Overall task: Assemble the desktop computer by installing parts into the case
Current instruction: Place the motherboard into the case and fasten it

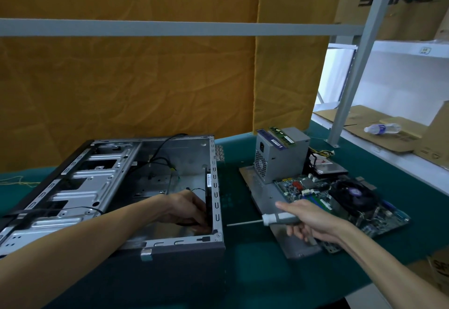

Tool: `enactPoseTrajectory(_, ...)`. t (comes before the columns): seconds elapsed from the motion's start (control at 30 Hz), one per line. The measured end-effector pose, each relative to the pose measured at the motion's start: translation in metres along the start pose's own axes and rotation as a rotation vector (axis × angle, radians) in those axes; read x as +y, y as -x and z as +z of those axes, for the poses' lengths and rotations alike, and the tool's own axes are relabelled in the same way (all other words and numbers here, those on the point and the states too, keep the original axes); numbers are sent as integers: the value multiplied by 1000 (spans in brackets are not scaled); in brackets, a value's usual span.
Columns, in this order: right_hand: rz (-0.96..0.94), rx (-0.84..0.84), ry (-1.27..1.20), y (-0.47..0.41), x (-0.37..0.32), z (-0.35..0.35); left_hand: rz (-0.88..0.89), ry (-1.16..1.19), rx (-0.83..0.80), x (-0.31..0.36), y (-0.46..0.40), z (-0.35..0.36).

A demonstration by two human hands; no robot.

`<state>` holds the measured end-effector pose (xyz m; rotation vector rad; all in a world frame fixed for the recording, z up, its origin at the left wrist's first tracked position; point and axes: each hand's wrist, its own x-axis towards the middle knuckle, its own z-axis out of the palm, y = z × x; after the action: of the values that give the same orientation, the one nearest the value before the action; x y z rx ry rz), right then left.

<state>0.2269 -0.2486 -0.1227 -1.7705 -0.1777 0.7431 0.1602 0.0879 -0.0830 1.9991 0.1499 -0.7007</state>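
One open case [136,187] lies on its side at the left of the green desk [255,272], and the left hand [188,209] is down inside it at the right wall, fingers curled round a dark part there; what that part is, I cannot tell. Out to the right, the right hand [313,223] grips one screwdriver [264,220] by its grey handle, shaft pointing left toward the case, tip just short of its wall. Behind that hand lies one motherboard [340,201] with one black cooler fan [352,194] on it. Further back stands one grey power supply [279,155], one green memory stick [281,135] resting on top. One water bottle [382,128] lies on cardboard at the far right.
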Motion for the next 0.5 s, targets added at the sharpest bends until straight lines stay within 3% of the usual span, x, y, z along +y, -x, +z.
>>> enactPoseTrajectory(0.13,-34,-111,-91,2,4,-7,1,-1,-14,-2,-3,0)
enactPoseTrajectory(0.37,17,-30,15,2,1,-4,-9,-15,-2,-6,-8,-4)
enactPoseTrajectory(0.5,-33,-143,-192,3,-1,-9,-1,-19,6,-8,-11,-4)
